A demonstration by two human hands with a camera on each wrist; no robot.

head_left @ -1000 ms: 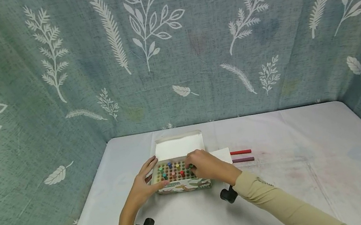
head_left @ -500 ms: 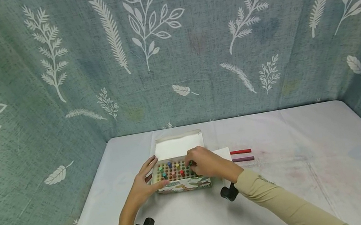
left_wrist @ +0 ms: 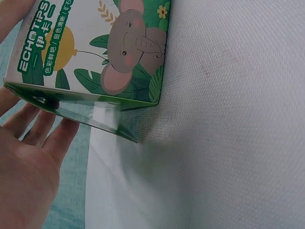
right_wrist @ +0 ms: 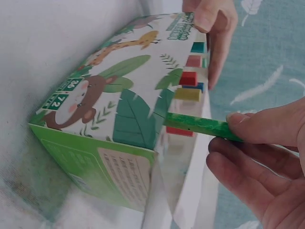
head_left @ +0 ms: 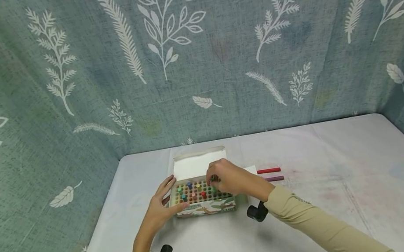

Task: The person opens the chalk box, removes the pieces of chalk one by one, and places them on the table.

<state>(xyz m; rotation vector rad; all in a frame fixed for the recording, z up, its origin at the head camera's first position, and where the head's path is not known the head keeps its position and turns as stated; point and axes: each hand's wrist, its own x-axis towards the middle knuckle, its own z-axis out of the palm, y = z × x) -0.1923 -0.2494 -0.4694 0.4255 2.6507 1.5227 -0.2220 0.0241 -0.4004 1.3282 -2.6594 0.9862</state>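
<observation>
My left hand (head_left: 160,211) grips the left end of an open cardboard box (head_left: 205,208), thumb over the near side and fingers spread round the far corner. The box front shows printed animals, and an elephant panel (left_wrist: 136,47) faces the left wrist camera. Its top is a grid of holes with several coloured crayons (head_left: 190,185) standing in it. In the right wrist view, my right hand (right_wrist: 271,152) pinches the upper end of a green crayon (right_wrist: 198,124) between thumb and fingers. The crayon's lower end is hidden behind the box's front edge.
Behind the holes the white lid (head_left: 196,165) stands raised. A red crayon (head_left: 269,171) and a purple crayon (head_left: 275,179) lie right of the box, beside a white flap (head_left: 251,170). A patterned curtain (head_left: 231,107) borders the white-covered table (head_left: 337,192).
My right hand has risen slightly and moved a little to the right, and more of the green crayon shows above the holes. The left hand and box have stayed in place.
</observation>
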